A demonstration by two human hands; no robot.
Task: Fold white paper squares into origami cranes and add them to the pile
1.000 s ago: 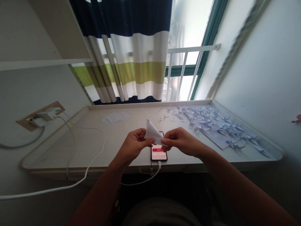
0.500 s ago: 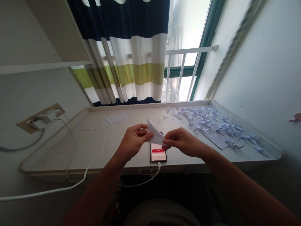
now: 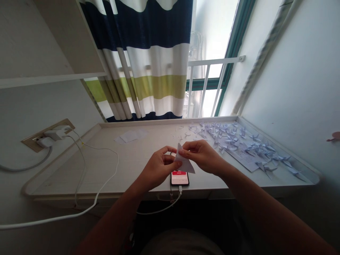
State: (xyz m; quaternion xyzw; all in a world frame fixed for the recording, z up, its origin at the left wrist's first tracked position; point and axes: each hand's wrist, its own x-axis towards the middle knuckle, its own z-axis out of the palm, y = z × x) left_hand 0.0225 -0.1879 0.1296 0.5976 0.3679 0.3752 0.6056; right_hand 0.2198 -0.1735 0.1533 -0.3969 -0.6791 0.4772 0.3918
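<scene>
My right hand [image 3: 200, 156] is now pinching the folded paper [image 3: 188, 166] near its peak, no longer its lower corner, apparently working another edge; my left hand [image 3: 158, 168] is clamping its side, above the phone [image 3: 180, 180].

Looks like smooth, matt white paper in the folded triangle [image 3: 188, 167] at near middle, and like paper too in the creased, folded pieces [image 3: 231, 138] at right and the loose sheets [image 3: 129, 136] at far left. Shows pale, wood-like grain with a smooth, low sheen across the desk [image 3: 101, 163]. Appears glossy and glass-like on the phone [image 3: 179, 180], smooth and plastic on the white cable [image 3: 39, 222] at left. Looks metal-like, dully glossy, on the socket plate [image 3: 30, 142]. Hangs as matt cloth in the far curtain [image 3: 159, 85].
</scene>
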